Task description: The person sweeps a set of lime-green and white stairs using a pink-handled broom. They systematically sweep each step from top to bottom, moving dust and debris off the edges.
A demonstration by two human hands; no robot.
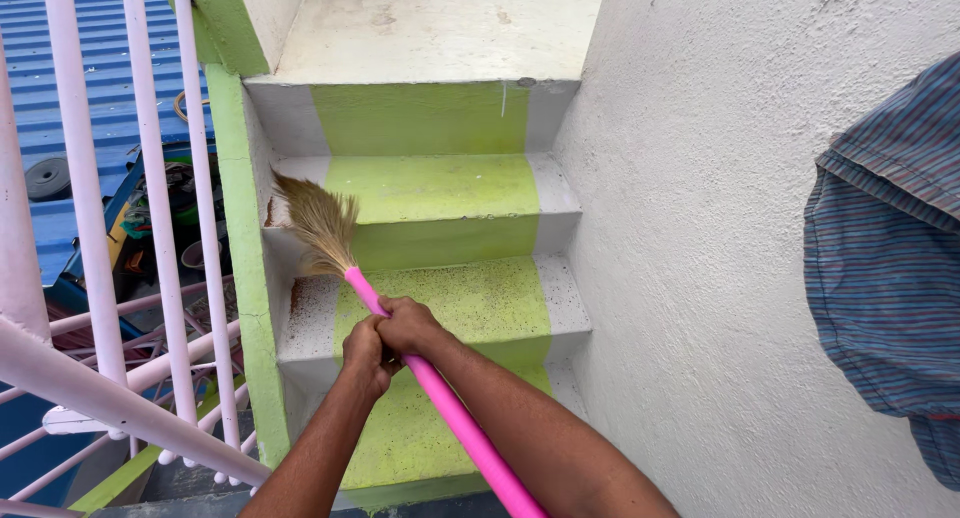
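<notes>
A broom with a pink handle [455, 415] and a straw-coloured brush head [318, 221] reaches up a narrow staircase. Both my hands grip the handle side by side, my left hand [365, 355] just left of my right hand [409, 325]. The brush head rests at the left end of the second green-painted step [440, 186], against the green side wall. The step below it [470, 298] is speckled with dark dust, and a patch of reddish dirt lies at its left end.
A rough white wall [720, 238] bounds the stairs on the right, and a striped blue cloth [890, 278] hangs at the far right. A pale pink railing [150, 278] stands on the left, with a blue corrugated roof [110, 68] and clutter beyond it.
</notes>
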